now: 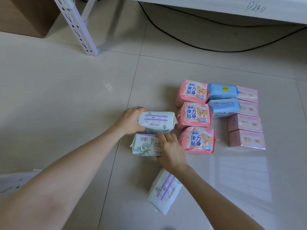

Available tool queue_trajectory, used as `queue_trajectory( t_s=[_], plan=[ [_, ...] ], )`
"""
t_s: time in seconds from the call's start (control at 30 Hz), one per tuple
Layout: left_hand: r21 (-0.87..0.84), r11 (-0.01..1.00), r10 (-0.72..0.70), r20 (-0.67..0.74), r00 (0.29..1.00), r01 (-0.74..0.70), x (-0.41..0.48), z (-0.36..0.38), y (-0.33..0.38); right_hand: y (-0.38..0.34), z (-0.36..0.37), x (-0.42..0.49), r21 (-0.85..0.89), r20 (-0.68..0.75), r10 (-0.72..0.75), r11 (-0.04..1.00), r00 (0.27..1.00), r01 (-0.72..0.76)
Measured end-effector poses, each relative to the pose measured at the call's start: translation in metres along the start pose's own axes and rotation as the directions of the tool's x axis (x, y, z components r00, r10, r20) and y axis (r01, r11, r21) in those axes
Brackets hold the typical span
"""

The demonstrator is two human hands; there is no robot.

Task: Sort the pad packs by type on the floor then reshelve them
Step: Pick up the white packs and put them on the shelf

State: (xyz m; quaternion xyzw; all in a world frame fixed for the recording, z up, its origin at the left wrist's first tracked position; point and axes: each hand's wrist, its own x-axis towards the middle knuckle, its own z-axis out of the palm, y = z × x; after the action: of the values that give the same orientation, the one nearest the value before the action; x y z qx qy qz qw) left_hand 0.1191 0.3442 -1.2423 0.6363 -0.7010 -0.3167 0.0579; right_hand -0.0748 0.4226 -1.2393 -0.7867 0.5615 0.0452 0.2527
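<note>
Pad packs lie sorted in columns on the pale tiled floor [66,97], with the white kind nearest the person. The left hand [131,120] curls its fingers round the left end of the upper white pack [157,121], whose face shows a purple chart and lines of print too small to read. Just below and touching it, the lower white pack [144,145] carries a barcode and green leaf drawings; the right hand [171,150] grips its right end, fingers bent over the top and thumb at the near edge. A third white pack [166,191] with purple stripes lies apart, closer in, partly under the right forearm. To the right stand three pink packs [194,114] in a column, each printed with the brand 苏菲 and large blue characters 弹力贴身 beside a cartoon bear. Next to them lie two blue packs [223,107], the farther one bearing a yellow sticker whose text is illegible. Beyond these sit four pink boxes [245,123] in a column, their printing too faint to read. A white shelf post [78,25] stands at upper left by a cardboard box [25,14]. A black cable [199,45] loops under the shelf board [216,7], whose edge bears handwriting that looks like D24-11.
</note>
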Motion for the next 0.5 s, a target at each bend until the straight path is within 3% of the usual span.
queue_trajectory(
  t_s=[0.2, 0.5],
  plan=[
    [-0.051, 0.996, -0.079, -0.114, 0.99, 0.073, -0.03, -0.039, -0.005, -0.012, -0.035, -0.009, 0.044, -0.019, -0.015, 0.999, 1.0, 0.016],
    [-0.123, 0.971, -0.227, -0.2, 0.953, 0.206, -0.086, -0.147, 0.038, -0.041, -0.142, -0.051, 0.268, -0.059, 0.049, 0.963, 0.997, -0.031]
  ],
)
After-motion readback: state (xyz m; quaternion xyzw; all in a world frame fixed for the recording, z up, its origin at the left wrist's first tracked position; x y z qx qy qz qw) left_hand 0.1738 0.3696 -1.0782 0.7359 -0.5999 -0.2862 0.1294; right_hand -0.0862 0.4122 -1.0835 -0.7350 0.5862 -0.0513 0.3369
